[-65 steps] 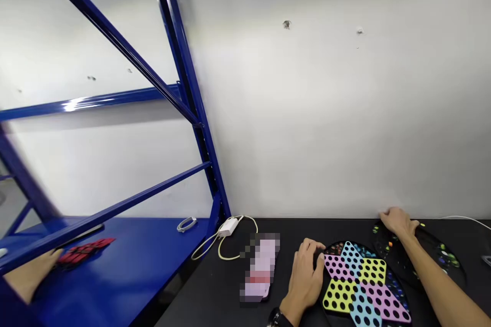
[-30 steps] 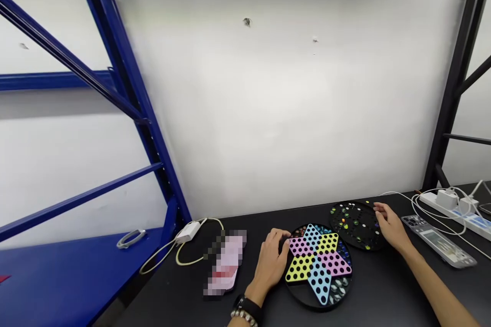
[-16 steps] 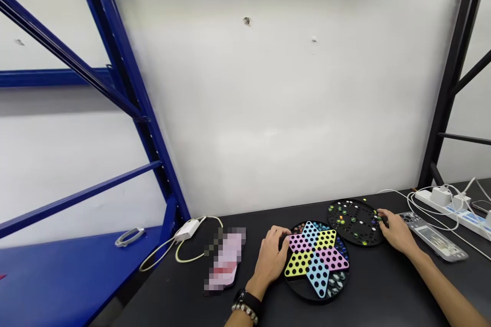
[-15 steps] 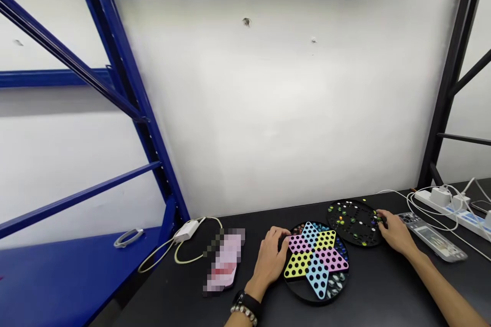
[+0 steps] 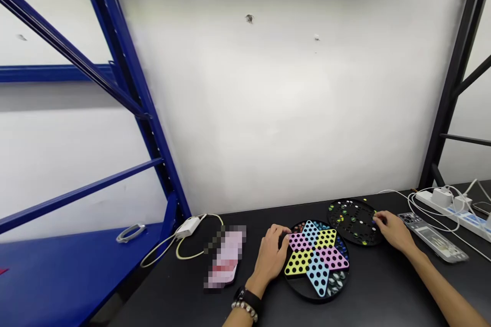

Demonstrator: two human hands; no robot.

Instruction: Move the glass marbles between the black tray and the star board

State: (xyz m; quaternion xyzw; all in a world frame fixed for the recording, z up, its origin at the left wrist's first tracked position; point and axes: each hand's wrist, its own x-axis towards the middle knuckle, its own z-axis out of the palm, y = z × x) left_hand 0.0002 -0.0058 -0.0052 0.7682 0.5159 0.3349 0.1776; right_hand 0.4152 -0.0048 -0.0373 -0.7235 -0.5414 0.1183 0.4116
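A round black Chinese checkers board (image 5: 313,250) with a pink, yellow and blue star lies on the black table, marbles (image 5: 336,282) filling some of its outer pockets. My left hand (image 5: 271,253) rests at its left rim, thumb and forefinger closed on the edge. Behind it to the right is a round black tray (image 5: 358,237) with holes and a few scattered green, yellow and white pieces. Over that tray's right side, my right hand (image 5: 392,230) pinches with thumb and forefinger at a small blue marble (image 5: 374,222), partly covered by the fingertips.
A phone (image 5: 226,258), blurred out, lies left of my left hand, by a white charger (image 5: 187,227) with its cable. To the right are a clear-cased grey device (image 5: 435,240) and a white power strip (image 5: 456,212) with cables. A blue rack (image 5: 134,87) stands left.
My right hand has shifted slightly left over the tray, and its fingers have drawn together at the blue marble. My left hand stays at the board's rim.
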